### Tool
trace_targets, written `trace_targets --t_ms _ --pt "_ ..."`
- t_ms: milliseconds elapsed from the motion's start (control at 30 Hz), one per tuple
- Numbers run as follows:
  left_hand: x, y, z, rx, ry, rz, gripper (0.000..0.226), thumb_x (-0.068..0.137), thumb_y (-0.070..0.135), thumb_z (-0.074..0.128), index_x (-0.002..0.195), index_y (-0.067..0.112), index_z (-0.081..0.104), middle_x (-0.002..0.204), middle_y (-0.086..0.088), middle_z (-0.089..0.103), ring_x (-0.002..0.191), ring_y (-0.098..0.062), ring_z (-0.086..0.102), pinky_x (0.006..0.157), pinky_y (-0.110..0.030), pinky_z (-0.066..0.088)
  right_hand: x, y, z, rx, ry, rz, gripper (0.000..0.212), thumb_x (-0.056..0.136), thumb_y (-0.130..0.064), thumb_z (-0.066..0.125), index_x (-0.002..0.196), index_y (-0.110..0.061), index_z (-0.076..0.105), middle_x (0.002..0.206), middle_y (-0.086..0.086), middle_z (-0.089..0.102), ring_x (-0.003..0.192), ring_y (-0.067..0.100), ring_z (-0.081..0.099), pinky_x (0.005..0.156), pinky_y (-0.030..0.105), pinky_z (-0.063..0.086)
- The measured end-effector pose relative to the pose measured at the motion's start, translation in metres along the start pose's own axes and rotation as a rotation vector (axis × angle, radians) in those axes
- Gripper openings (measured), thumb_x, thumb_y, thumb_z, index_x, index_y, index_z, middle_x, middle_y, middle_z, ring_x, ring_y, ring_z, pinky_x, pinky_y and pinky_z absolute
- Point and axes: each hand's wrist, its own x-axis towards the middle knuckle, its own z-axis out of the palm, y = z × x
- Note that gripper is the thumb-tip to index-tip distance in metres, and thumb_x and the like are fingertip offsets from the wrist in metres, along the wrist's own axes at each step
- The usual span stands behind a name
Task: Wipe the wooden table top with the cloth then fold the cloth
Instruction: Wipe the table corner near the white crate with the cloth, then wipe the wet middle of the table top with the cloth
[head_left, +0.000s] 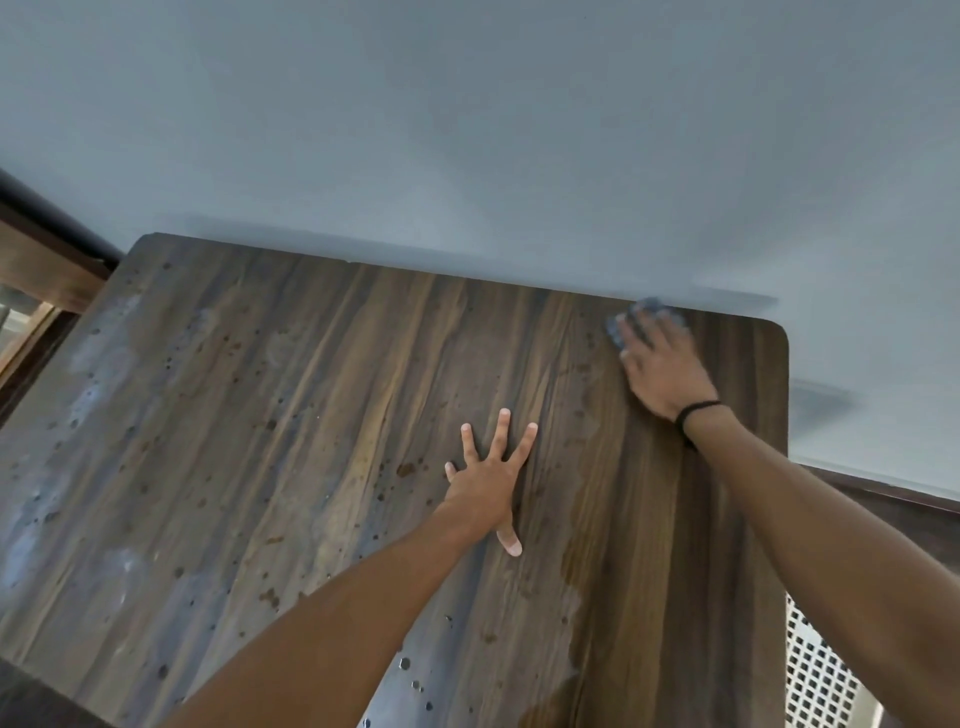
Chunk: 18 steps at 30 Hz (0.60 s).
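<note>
The wooden table top fills the lower view, speckled with dark spots and pale smears on its left and middle. A darker, damp band runs down its right side. My left hand lies flat on the wood near the middle, fingers spread. My right hand presses a grey-blue cloth onto the far right corner of the table, close to the wall. Most of the cloth is hidden under the hand, and this part is blurred. A black band circles the right wrist.
A grey-blue wall runs right behind the table's far edge. A wooden frame stands at the far left. A white lattice panel shows below the table's right edge.
</note>
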Motion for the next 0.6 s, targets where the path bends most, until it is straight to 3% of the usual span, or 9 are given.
trace_targets --t_ms 67,100,233,267,367,400,433,533,600 --pt "0.001 0.0 0.0 0.0 0.001 0.0 0.158 0.059 0.041 0.095 0.145 0.039 -0.038 0.144 0.003 -0.056 0.138 -0.052 -0.033 0.111 -0.075 0.015 -0.014 0.004 0.005 -0.016 -0.066 -0.208 0.054 0.106 -0.04 0.019 0.159 -0.032 0.015 0.167 -0.001 0.011 0.154 0.027 0.005 0.124 0.051 0.01" --pt "0.002 0.0 0.001 0.002 0.002 -0.004 0.158 0.059 0.041 0.095 0.145 0.039 -0.038 0.144 0.003 -0.056 0.138 -0.052 -0.033 0.111 -0.075 0.015 -0.011 0.01 0.001 -0.006 -0.053 -0.189 0.054 0.106 -0.041 0.018 0.159 -0.033 0.014 0.167 -0.002 0.01 0.154 0.026 0.005 0.124 0.051 0.01" --pt "0.002 -0.001 0.003 0.004 0.009 -0.006 0.159 0.058 0.041 0.095 0.145 0.04 -0.038 0.144 0.003 -0.056 0.139 -0.052 -0.033 0.111 -0.075 0.016 0.012 0.005 -0.009 0.139 0.05 0.306 0.054 0.106 -0.034 0.028 0.159 -0.026 0.019 0.168 0.003 0.01 0.154 0.03 0.004 0.123 0.052 0.006" --pt "0.002 -0.001 0.003 0.008 0.013 -0.001 0.159 0.058 0.041 0.095 0.145 0.04 -0.037 0.144 0.003 -0.056 0.139 -0.052 -0.032 0.111 -0.075 0.016 0.011 -0.009 -0.005 0.114 0.046 0.271 0.055 0.106 -0.033 0.029 0.159 -0.026 0.019 0.168 0.004 0.01 0.154 0.031 0.004 0.122 0.052 0.005" --pt "0.001 -0.001 0.003 0.002 0.015 0.003 0.159 0.057 0.042 0.095 0.146 0.04 -0.036 0.145 0.003 -0.055 0.14 -0.053 -0.031 0.11 -0.075 0.018 -0.012 -0.028 0.011 -0.022 -0.046 -0.165 0.054 0.106 -0.035 0.03 0.159 -0.03 0.018 0.167 0.001 0.013 0.153 0.03 0.01 0.121 0.052 0.013" --pt "-0.001 -0.002 0.003 0.003 0.021 0.002 0.159 0.057 0.042 0.095 0.147 0.04 -0.036 0.146 0.003 -0.054 0.14 -0.053 -0.031 0.11 -0.075 0.018 -0.016 -0.02 0.01 -0.038 -0.048 -0.217 0.053 0.106 -0.035 0.03 0.158 -0.032 0.021 0.167 0.0 0.016 0.153 0.03 0.014 0.121 0.053 0.017" --pt "-0.001 -0.003 0.004 0.004 0.025 0.004 0.159 0.057 0.043 0.095 0.147 0.039 -0.035 0.147 0.003 -0.054 0.14 -0.053 -0.031 0.11 -0.074 0.018 -0.017 -0.012 0.007 -0.029 -0.012 -0.155 0.053 0.105 -0.035 0.031 0.158 -0.032 0.024 0.166 0.001 0.019 0.152 0.031 0.017 0.12 0.054 0.019" --pt "-0.002 -0.004 0.003 -0.008 0.032 0.019 0.158 0.057 0.043 0.095 0.148 0.039 -0.033 0.148 0.003 -0.052 0.14 -0.052 -0.03 0.11 -0.074 0.019 -0.024 -0.012 0.0 0.123 0.05 0.264 0.054 0.105 -0.034 0.03 0.158 -0.028 0.024 0.166 0.005 0.017 0.152 0.034 0.012 0.121 0.054 0.013" --pt "-0.003 -0.004 0.003 -0.014 0.041 0.031 0.158 0.056 0.042 0.096 0.15 0.039 -0.032 0.15 0.004 -0.05 0.141 -0.052 -0.029 0.109 -0.075 0.02 -0.05 -0.043 0.014 0.064 0.06 0.163 0.054 0.105 -0.034 0.028 0.158 -0.026 0.023 0.166 0.005 0.018 0.152 0.036 0.014 0.12 0.056 0.015"
